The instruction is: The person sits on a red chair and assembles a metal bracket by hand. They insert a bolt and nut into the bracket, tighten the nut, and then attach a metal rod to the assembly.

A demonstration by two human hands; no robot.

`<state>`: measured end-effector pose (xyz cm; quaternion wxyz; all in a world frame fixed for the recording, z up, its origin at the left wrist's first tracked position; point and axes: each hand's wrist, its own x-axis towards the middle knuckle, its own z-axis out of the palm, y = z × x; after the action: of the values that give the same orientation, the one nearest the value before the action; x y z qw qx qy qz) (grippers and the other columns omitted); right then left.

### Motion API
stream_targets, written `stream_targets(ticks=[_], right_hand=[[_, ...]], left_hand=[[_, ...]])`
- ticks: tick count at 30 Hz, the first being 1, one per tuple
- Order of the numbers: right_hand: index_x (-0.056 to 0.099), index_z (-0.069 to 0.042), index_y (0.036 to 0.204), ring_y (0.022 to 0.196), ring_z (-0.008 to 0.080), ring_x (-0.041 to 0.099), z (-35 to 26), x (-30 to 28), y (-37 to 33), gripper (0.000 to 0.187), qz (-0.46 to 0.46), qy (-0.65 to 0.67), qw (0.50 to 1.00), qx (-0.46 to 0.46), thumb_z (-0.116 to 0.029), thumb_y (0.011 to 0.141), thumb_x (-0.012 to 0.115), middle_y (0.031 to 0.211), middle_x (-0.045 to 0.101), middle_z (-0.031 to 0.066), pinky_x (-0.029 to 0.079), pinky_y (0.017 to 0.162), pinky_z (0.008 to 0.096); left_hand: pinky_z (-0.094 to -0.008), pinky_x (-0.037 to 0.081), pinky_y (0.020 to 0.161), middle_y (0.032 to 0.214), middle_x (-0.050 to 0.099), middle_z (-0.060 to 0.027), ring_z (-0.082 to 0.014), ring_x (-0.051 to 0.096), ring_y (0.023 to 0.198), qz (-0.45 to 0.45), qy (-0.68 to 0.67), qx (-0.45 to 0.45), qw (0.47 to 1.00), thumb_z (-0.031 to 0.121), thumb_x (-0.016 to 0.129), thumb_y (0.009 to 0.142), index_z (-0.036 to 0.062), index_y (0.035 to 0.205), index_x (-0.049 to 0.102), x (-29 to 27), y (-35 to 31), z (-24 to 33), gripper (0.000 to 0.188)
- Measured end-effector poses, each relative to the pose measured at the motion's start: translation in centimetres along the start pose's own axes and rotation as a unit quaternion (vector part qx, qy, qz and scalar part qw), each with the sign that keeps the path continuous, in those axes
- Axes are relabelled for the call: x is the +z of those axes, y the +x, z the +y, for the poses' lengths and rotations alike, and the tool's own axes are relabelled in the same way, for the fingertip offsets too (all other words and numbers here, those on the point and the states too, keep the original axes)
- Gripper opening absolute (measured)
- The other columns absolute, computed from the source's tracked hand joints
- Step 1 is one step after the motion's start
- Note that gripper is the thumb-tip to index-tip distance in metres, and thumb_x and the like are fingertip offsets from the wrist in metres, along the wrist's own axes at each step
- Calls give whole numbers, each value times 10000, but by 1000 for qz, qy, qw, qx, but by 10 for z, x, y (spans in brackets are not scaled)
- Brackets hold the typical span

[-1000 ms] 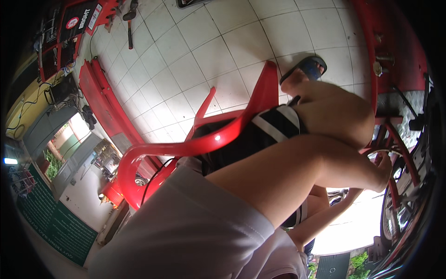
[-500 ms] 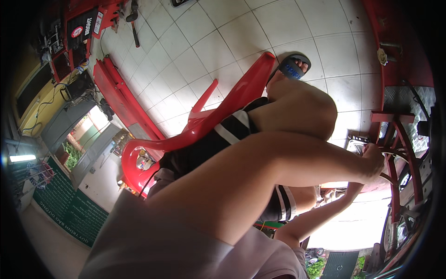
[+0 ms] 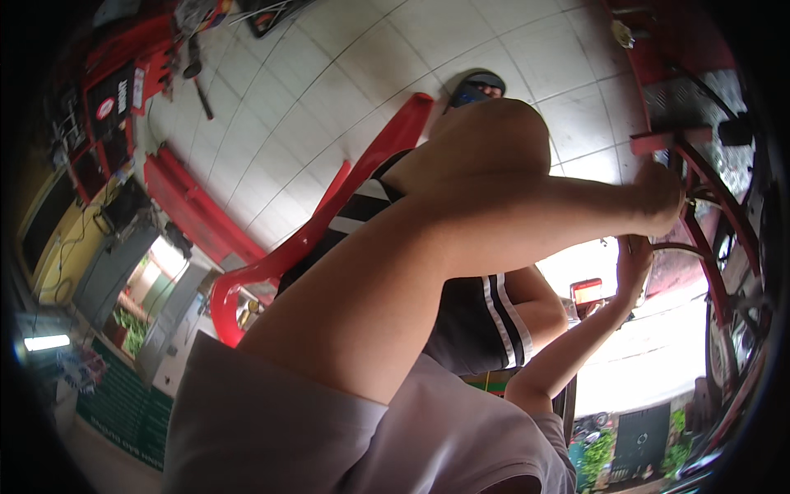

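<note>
My left hand (image 3: 661,200), at the end of the large arm crossing the picture, is closed beside a red metal frame (image 3: 699,210). A thin curved band (image 3: 683,247) loops between the frame's bars and my hands. One part of it comes out at my left fingers, though the grip itself is mostly hidden. Just below, my right hand (image 3: 634,262) is raised with its fingers closed at the band's other part. What the band belongs to is too small and dark to make out.
I sit on a red plastic chair (image 3: 378,144), bare knee bent, sandal (image 3: 477,89) on the tiled floor (image 3: 329,90). A long red metal beam (image 3: 206,210) lies behind the chair. A hammer (image 3: 200,86) is on the floor at upper left. Dark machine parts (image 3: 732,317) crowd the far right.
The view has shifted, so the chair, leg and hammer stand further left. My right hand now shows more fully below the left. Both hands stay at the red frame.
</note>
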<state>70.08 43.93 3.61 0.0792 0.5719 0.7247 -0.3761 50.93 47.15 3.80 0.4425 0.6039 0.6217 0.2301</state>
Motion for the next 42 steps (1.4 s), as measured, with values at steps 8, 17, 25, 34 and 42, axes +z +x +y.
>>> stream_targets(ticks=[8, 17, 25, 34, 42], right_hand=[[657, 8, 1010, 913, 324, 674, -9, 14, -3, 286, 121, -18, 991, -62, -151, 781, 720, 940, 695, 184, 515, 782, 385], [641, -62, 1101, 970, 347, 631, -15, -4, -134, 340, 331, 43, 940, -72, -171, 785, 703, 1059, 658, 165, 500, 853, 399], [643, 4, 1087, 966, 176, 652, 35, 28, -208, 231, 381, 305, 872, 40, -124, 896, 618, 1020, 687, 95, 509, 863, 308], [661, -27, 866, 777, 278, 670, 14, 67, -189, 100, 424, 191, 883, 60, -68, 802, 595, 828, 668, 147, 524, 712, 366], [637, -41, 806, 765, 358, 633, 34, 70, -209, 120, 401, 126, 893, 160, -150, 784, 591, 801, 656, 158, 506, 705, 430]], left_hand=[[-444, 527, 737, 801, 667, -213, -333, 674, 830, 105, -89, -6, 990, 226, 577, 775, -11, 878, 685, 24, 8, 35, 280], [-458, 517, 733, 863, 662, -257, -397, 653, 868, 183, -34, 43, 982, 124, 512, 819, -13, 958, 645, 31, -16, -3, 236], [-390, 504, 839, 966, 686, -182, -349, 645, 963, 34, 146, 23, 988, 178, 541, 781, 84, 995, 706, 14, -32, -23, 286], [-402, 498, 873, 1010, 687, -174, -342, 640, 1004, 33, 269, -14, 963, 157, 589, 765, 110, 1027, 715, -2, -18, 10, 295], [-389, 496, 877, 985, 698, -160, -323, 655, 978, -29, 335, 41, 941, 151, 560, 755, 89, 1008, 720, -11, -1, 23, 306]])
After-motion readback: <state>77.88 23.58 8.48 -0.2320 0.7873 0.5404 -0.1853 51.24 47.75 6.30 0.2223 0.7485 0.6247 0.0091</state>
